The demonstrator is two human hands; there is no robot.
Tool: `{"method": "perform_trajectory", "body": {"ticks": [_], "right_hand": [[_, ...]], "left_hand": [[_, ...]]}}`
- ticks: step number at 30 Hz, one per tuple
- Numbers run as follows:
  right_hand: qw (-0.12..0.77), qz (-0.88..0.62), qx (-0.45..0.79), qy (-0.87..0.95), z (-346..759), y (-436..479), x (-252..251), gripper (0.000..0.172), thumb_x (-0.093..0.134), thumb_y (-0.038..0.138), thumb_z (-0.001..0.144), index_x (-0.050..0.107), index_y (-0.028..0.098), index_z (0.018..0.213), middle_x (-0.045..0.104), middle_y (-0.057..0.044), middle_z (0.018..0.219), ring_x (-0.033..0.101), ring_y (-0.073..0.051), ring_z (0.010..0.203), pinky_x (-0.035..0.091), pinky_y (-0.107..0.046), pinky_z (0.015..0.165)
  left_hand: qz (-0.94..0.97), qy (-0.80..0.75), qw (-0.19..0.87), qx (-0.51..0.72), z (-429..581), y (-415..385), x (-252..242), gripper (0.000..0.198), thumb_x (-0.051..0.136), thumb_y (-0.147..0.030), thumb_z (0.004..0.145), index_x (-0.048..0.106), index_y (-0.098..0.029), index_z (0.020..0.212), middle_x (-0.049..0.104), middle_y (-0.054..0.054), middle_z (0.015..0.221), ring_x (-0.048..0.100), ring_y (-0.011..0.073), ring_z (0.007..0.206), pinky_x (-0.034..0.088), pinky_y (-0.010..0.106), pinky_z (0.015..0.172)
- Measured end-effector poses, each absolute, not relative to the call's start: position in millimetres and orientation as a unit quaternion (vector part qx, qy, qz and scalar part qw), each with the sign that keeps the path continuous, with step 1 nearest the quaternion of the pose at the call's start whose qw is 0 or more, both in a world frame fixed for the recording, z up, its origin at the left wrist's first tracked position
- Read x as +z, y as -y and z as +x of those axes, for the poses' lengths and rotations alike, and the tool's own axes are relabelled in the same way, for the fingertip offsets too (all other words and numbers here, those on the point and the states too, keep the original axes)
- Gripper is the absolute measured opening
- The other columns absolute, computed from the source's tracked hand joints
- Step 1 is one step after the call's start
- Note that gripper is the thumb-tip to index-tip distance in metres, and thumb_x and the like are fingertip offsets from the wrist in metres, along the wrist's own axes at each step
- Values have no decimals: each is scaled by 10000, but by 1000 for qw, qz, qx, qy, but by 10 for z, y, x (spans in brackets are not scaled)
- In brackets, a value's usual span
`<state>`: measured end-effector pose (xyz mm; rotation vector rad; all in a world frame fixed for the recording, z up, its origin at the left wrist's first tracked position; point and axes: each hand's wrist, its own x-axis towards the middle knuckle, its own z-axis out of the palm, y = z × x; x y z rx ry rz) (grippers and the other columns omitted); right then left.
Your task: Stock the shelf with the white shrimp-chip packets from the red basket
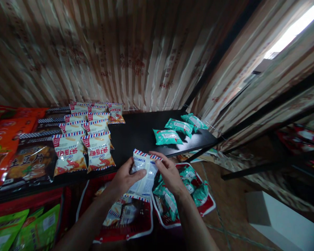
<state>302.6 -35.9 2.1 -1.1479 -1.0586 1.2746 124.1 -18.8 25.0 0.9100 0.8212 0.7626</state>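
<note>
A white snack bag (142, 177) with a red-and-blue striped edge is held between both hands, its printed back facing up. My left hand (127, 177) grips its left side, thumb across the front. My right hand (169, 170) pinches its upper right corner. Behind it, matching shrimp-picture bags (98, 151) stand in rows on the black shelf (136, 132). Several teal packets (167, 137) lie at the shelf's right end. Below the hands, a red basket (143, 226) contains more white bags, and a second basket (210, 205) contains teal packets.
Dark potato-chip bags (32, 158) and orange packages (2, 139) occupy the shelf's left part. Green packets (39, 226) lie below at lower left. A white box (285, 219) sits on the tiled floor at right, near black shelf frames. Striped curtain hangs behind the shelf.
</note>
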Motion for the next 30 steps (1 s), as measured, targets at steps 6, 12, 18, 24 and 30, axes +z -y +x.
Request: {"method": "perform_trajectory", "body": {"ticks": [6,12,18,24,30], "right_hand": [[538,-542,510,396,2958,306,93,256,769,428,641,720,180,679,640,26,575,518,-114,536,413,-242,551],[562,-556,510,339,2894,310,143,251,803,408,563,729,174,610,640,17,542,499,-116,519,382,-252,538],[589,-551,509,302,2902,279,79,240,804,389,555,721,171,612,641,15,539,502,-121,516,369,-257,538],[629,-562,480,244,2909,235,13,257,816,386,517,714,171,615,637,13,541,493,-120,503,360,-255,521],[617,-564,475,275,2923,234,-26,243,792,381,561,710,169,645,610,32,547,473,-101,506,348,-231,510]], "left_hand": [[490,-359,732,311,1205,150,167,502,730,-367,674,558,-150,1093,650,83,1047,600,222,936,457,336,835],[505,-333,740,292,1178,127,130,496,694,-369,721,520,-160,1136,617,101,1142,577,237,1007,448,347,854],[516,-315,746,278,1171,114,146,528,674,-402,738,489,-140,1157,618,109,1110,576,231,986,456,339,829],[567,-327,709,263,1137,94,35,443,623,-437,785,537,-156,1117,632,74,1020,588,214,926,453,317,785],[593,-346,680,257,1133,91,-8,449,619,-455,781,550,-161,1114,644,70,1011,589,216,904,452,309,759]]}}
